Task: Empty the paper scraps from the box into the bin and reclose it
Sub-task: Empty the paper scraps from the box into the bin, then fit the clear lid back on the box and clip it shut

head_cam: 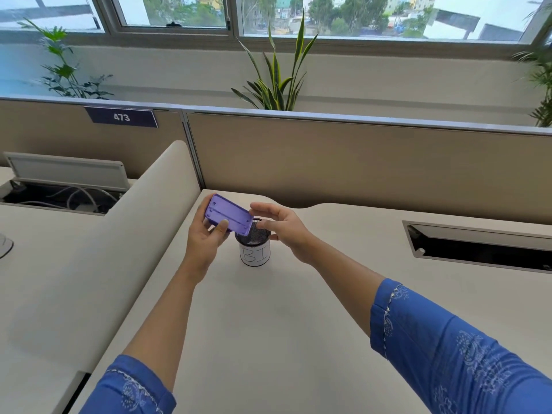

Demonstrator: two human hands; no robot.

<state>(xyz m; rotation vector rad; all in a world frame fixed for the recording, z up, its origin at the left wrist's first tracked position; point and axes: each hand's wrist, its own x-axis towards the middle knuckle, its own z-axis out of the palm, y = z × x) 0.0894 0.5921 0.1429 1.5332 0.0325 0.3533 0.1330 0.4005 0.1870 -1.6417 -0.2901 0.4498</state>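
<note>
My left hand [206, 239] grips a small purple plastic box [228, 214], tilted with its underside toward me, just above and left of the bin's mouth. The bin [254, 249] is a small black mesh cup with a white paper label, standing on the desk [268, 324]. My right hand [279, 224] hovers over the bin's right rim beside the box's right end, fingers curled and apart, holding nothing I can see. No paper scraps are visible; the box's inside is hidden.
A beige partition [358, 162] stands behind the desk, with a curved white divider [143, 210] on the left. An open cable slot [478, 249] is set in the desk at the right. Plants [274, 85] stand behind the partition.
</note>
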